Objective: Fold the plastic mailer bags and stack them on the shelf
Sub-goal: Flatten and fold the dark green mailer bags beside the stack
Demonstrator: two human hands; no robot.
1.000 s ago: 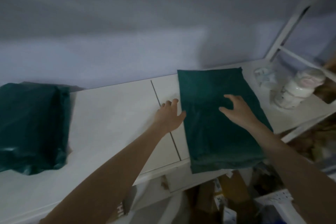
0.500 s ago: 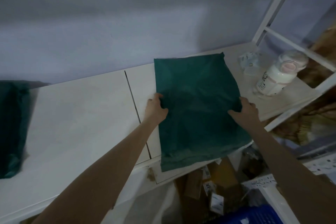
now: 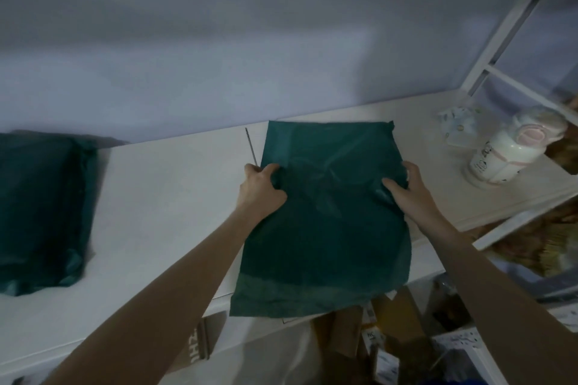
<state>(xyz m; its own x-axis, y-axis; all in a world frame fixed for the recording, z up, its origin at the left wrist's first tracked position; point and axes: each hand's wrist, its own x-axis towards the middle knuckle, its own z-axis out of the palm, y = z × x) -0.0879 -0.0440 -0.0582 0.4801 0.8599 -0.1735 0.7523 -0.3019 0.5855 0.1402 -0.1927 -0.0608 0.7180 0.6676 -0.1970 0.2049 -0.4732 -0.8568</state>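
Gripping green mailer bag (image 3: 325,228) — both hands

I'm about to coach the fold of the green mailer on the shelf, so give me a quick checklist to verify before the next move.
1. Left hand grips the mailer bag's left edge: ok, fingers curl round it.
2. Right hand grips the right edge: ok, the plastic bunches under its fingers.
3. Bag lies flat for folding: not ok, it is creased between the hands and its near end overhangs the shelf front.
4. Free shelf surface between the bag and the stack of folded bags: ok.
5. White bottle stands apart from the bag: ok.
6. Bag is empty: cannot tell.
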